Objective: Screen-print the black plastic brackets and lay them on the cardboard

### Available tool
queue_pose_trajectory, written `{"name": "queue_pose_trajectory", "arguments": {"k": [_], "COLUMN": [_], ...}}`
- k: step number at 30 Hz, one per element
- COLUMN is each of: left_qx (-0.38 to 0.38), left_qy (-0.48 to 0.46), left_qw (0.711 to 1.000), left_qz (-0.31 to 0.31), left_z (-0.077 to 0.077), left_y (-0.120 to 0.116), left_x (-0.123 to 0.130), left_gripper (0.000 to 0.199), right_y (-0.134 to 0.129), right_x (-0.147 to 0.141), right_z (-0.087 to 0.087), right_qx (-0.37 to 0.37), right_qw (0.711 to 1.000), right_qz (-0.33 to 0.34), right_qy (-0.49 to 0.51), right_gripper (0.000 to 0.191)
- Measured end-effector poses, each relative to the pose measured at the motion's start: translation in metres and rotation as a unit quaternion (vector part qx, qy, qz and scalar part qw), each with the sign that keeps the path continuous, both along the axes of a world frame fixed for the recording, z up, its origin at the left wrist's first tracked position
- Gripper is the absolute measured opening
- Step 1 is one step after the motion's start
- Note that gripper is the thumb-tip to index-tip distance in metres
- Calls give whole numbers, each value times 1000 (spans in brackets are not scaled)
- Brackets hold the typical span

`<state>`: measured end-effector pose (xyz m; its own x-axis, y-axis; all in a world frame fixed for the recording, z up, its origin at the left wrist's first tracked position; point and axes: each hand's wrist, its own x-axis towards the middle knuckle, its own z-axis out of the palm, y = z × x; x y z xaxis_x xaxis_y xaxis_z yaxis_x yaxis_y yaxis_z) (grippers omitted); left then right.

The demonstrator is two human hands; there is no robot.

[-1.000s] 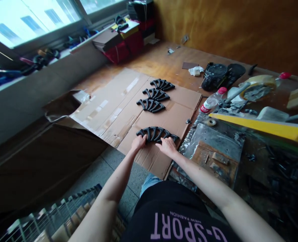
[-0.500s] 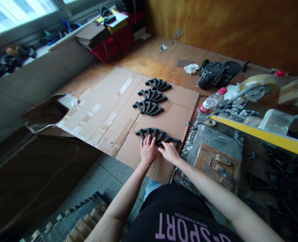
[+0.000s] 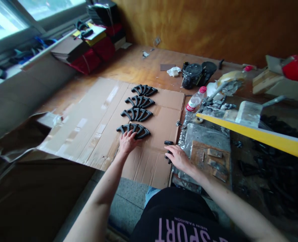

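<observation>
The nearest fan of black curved parts (image 3: 134,130) now lies tight behind the three other fans (image 3: 138,102) on the flattened cardboard (image 3: 93,114), making a fourth row in one column. A second ago that fan sat alone, well nearer the person and further right, with both hands pressed to it; half a second ago both hands were still on it. It has since been slid away from the person and to the left, and it looks shorter: the pieces that trailed off its right end are gone from it.

The left hand (image 3: 127,143) rests flat on the fan's near edge, fingers (image 3: 128,134) spread and open, pushing rather than gripping. The right hand (image 3: 178,157) has left the fan and now sits at the right edge of the cardboard, beside the plastic-covered work board (image 3: 209,137). Its fingers curl loosely over a small black piece (image 3: 168,148); I cannot tell whether they actually close on it or merely lie across it.

My reading is that the fourth group is placed and squared up, while the right hand has carried off or reached for a stray part.

The view has also swung: the red stack (image 3: 88,55) by the window and the bottle (image 3: 194,100) on the desk (image 3: 139,65) sit further left in the picture than before, though neither seems to have moved.
</observation>
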<state>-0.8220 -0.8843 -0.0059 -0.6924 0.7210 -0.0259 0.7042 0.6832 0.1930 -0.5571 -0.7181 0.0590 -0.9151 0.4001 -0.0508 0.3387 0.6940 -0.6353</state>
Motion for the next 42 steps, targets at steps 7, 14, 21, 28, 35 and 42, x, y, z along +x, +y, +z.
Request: {"name": "queue_pose_trajectory", "arguments": {"k": [7,14,21,28,35,42], "left_qx": [33,154,207,286,425,591], "left_qy": [46,48,30,-6,-131,-299], "left_qw": [998,987,977,958,893,750], "left_qz": [17,21,-38,12,74,2], "left_z": [-6,-15,-1,45,110,208], "left_y": [18,20,52,82,119,190], "left_x": [-7,93,175,231,269,250], "left_gripper": [66,60,42,36,36,42], "right_y": [49,135,169,184,150,103], "right_x": [80,250,325,346,292,206], "right_z": [27,12,-29,-36,-8,0], "right_qx": [44,167,186,205,193,202], "right_qw": [989,907,890,889,961,979], "right_qz": [-136,-353,-317,-374,-198,-21], "right_qy": [39,-154,-268,-167,24,25], "right_gripper": [23,30,35,37,40,28]}}
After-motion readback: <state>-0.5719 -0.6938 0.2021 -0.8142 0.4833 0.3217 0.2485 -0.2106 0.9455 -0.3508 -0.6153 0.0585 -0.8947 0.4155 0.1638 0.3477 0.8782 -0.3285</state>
